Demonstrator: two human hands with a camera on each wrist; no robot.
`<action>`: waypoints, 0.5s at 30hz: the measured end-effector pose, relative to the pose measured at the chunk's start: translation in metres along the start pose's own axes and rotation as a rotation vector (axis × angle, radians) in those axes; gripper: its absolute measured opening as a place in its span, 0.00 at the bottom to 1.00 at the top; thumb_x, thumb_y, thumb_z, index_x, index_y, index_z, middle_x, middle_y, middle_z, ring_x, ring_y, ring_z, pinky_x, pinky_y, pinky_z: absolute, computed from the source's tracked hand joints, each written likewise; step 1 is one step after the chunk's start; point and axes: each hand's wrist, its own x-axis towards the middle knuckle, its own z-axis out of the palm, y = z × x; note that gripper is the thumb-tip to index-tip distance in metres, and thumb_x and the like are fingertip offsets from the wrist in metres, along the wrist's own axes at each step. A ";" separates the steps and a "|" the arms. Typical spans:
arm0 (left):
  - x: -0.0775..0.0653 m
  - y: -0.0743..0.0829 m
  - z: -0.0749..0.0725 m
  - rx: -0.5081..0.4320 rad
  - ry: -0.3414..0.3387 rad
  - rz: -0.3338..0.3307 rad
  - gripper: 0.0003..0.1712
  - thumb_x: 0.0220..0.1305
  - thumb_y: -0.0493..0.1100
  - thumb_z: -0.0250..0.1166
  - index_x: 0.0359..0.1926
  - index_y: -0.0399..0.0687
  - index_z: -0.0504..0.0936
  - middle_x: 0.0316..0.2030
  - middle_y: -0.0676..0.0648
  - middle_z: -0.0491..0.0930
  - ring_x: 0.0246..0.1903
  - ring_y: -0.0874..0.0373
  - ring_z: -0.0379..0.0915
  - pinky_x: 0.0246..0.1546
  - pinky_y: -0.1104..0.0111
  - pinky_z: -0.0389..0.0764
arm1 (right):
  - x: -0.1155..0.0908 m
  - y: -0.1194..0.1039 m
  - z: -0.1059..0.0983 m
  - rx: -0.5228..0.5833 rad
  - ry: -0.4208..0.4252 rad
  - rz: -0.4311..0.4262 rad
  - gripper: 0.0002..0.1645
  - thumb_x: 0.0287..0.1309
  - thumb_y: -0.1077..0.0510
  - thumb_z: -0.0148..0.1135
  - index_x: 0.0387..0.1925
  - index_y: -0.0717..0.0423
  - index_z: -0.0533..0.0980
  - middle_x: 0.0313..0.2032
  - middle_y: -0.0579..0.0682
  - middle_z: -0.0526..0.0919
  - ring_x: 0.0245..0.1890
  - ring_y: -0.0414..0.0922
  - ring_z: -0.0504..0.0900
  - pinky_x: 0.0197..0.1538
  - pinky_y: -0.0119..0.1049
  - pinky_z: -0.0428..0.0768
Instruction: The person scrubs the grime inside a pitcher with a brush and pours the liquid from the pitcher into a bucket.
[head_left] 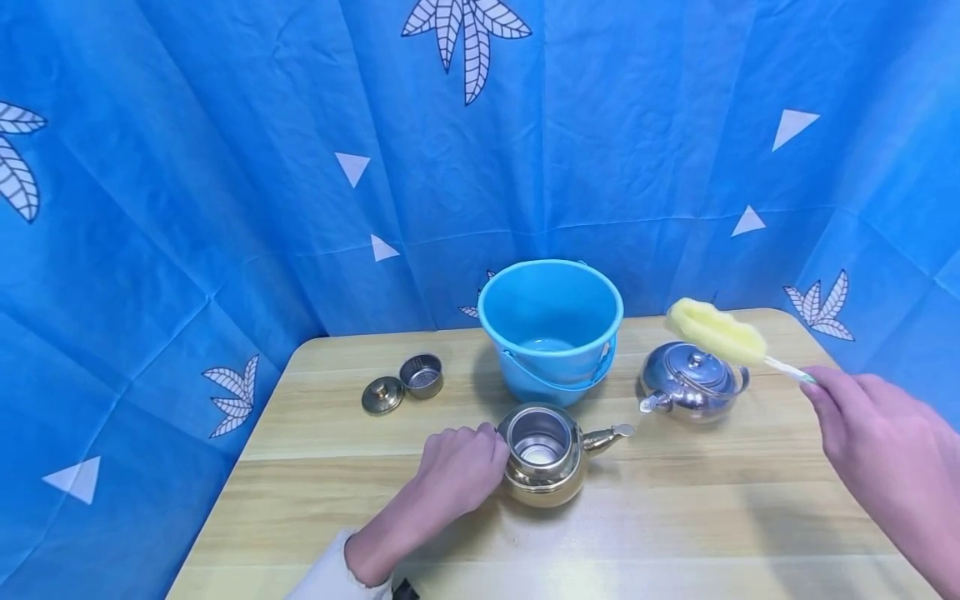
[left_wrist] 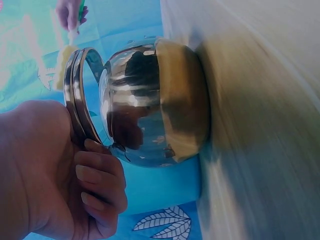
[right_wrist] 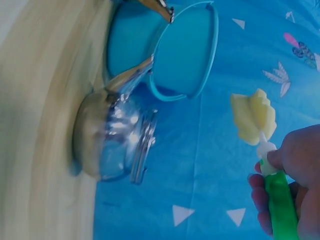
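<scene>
A gold teapot (head_left: 546, 493) without its lid stands on the table, its spout toward the right. My left hand (head_left: 461, 468) grips it at the side across from the spout; in the left wrist view the fingers curl at the handle (left_wrist: 75, 95). Through the open mouth its shiny inside shows. Held up at the right, a yellow sponge brush (head_left: 720, 332) is in my right hand (head_left: 885, 450), the fingers wrapped round its green handle (right_wrist: 281, 205). In the head view the sponge head overlaps the top of a silver teapot (head_left: 686, 404), which has its lid on.
Behind the gold teapot stands a blue bucket (head_left: 558, 371) with its bail hanging at the front. A small gold lid (head_left: 382, 395) and a metal strainer cup (head_left: 422, 377) sit side by side on the left of the wooden table (head_left: 315, 475). A blue patterned curtain (head_left: 285, 167) hangs behind.
</scene>
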 end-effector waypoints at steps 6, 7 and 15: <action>0.001 0.001 -0.002 0.018 0.000 0.002 0.24 0.73 0.52 0.41 0.18 0.55 0.64 0.13 0.54 0.62 0.12 0.57 0.58 0.12 0.65 0.60 | 0.007 -0.014 0.001 0.020 0.053 -0.055 0.31 0.73 0.39 0.41 0.42 0.58 0.83 0.28 0.57 0.85 0.22 0.57 0.77 0.23 0.53 0.67; 0.001 0.001 -0.002 0.021 -0.003 0.002 0.24 0.73 0.52 0.41 0.18 0.55 0.64 0.13 0.53 0.62 0.12 0.57 0.58 0.12 0.65 0.60 | 0.008 -0.016 0.002 0.024 0.051 -0.066 0.31 0.72 0.39 0.41 0.41 0.57 0.83 0.28 0.56 0.85 0.23 0.56 0.78 0.23 0.53 0.68; 0.001 0.003 -0.005 0.037 -0.048 -0.007 0.24 0.73 0.53 0.39 0.19 0.55 0.65 0.14 0.52 0.64 0.14 0.57 0.60 0.14 0.64 0.61 | 0.011 -0.034 0.004 0.099 0.015 -0.155 0.32 0.73 0.40 0.40 0.40 0.57 0.83 0.28 0.54 0.85 0.25 0.55 0.81 0.29 0.53 0.74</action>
